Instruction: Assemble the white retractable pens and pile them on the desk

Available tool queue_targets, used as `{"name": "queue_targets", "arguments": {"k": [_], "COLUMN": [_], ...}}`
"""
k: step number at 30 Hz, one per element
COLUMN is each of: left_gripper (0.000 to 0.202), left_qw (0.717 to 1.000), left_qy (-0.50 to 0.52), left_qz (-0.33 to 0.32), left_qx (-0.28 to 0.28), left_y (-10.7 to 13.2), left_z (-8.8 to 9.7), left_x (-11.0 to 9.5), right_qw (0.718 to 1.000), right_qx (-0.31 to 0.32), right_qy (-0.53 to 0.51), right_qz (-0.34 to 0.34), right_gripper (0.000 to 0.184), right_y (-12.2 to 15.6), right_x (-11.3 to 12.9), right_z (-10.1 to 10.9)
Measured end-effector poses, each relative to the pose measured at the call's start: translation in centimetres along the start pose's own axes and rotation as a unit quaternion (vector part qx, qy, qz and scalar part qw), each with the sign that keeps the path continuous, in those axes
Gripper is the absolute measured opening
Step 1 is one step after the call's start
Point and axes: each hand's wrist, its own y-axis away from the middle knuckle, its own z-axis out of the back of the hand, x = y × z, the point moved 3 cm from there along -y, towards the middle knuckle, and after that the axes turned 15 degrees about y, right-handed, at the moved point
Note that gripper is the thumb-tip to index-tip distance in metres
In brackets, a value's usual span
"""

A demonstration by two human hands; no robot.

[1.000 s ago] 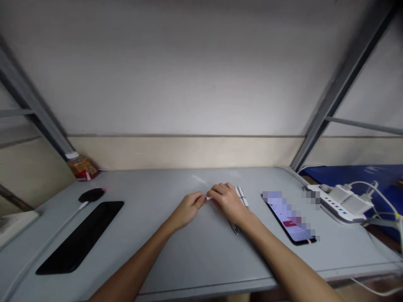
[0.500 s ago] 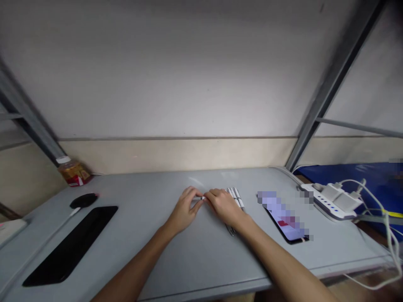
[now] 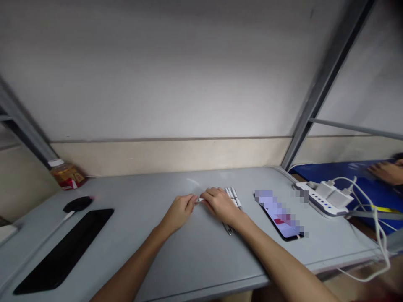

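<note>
Not much has moved. My left hand (image 3: pixel 179 210) and right hand (image 3: pixel 221 204) are still pinching the small white piece (image 3: pixel 200 200) between their fingertips, mid-table and just left of the pens (image 3: pixel 234 196), so I'm still on the same fiddly bit. Someone else's hand (image 3: pixel 385 172) has popped in at the far right.

Left hand (image 3: pixel 179 211) and right hand (image 3: pixel 220 204) meet fingertip to fingertip out in front, fingers curled into a pinch, palms turned down.

Grey table (image 3: pixel 195 260), pale wall (image 3: pixel 176 75)
</note>
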Motion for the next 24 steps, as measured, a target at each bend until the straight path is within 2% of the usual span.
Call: {"name": "queue_targets", "arguments": {"k": [3,5,7,9,14,18,21,24], "left_gripper": [0.016,0.022,0.021,0.029,0.021,0.027,0.027,0.025], "left_qw": [0.997,0.995,0.996,0.994,0.987,0.978,0.975,0.97], "left_qy": [-0.011,-0.027,-0.064,-0.098,-0.139,-0.188,-0.201,-0.22], "left_qz": [-0.064,-0.08,-0.059,-0.045,-0.078,-0.083,-0.083,-0.103], "left_qx": [-0.034,-0.052,-0.026,0.003,-0.001,0.046,0.034,0.026], "left_y": [0.0,0.0,0.0,0.0,0.3,0.5,0.3,0.2], "left_z": [0.2,0.3,0.1,0.0,-0.1,-0.4,0.0,0.5], "left_x": [-0.5,-0.6,-0.3,-0.2,-0.5,-0.1,0.1,-0.3], "right_qw": [1.0,1.0,1.0,1.0,0.999,1.0,0.999,0.996], "right_qx": [0.001,-0.002,-0.004,0.001,0.027,0.019,0.009,0.052], "right_qy": [-0.01,-0.012,-0.005,-0.004,-0.033,-0.011,0.038,0.05], "right_qz": [0.002,-0.001,0.0,0.004,-0.003,0.001,-0.023,-0.049], "right_gripper": [0.021,0.02,0.02,0.022,0.027,0.026,0.026,0.035], "right_y": [0.0,0.0,0.0,0.0,0.1,0.0,-0.1,0.0], "right_x": [0.0,0.0,0.1,0.2,0.2,0.4,0.7,1.1], "right_z": [-0.1,-0.1,-0.1,-0.2,-0.3,0.0,0.2,0.1]}}
